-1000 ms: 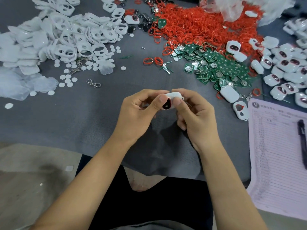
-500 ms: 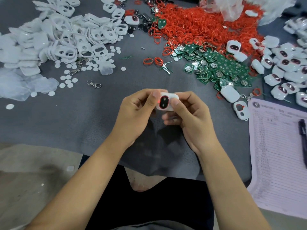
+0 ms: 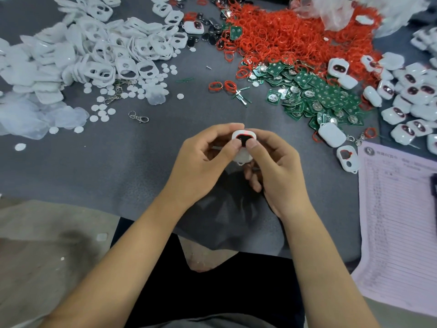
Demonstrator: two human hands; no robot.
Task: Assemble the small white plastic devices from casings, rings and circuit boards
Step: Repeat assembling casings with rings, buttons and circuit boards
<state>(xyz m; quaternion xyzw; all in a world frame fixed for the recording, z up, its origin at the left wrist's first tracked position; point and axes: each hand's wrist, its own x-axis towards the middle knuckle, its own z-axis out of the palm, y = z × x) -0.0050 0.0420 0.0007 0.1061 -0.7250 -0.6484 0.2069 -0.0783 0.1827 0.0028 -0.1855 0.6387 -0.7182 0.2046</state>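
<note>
Only one thing carries print here: the ruled paper form [image 3: 399, 223] at the right edge of the tabletop [image 3: 146, 166]. It shows a round emblem and a heading line at its top, both too blurred to read. Nothing else shows lettering.

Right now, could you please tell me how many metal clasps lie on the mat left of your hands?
2: one clasp lies alone; the second clasp sits among the white discs near the casing pile. Others may be hidden under casings.
</note>
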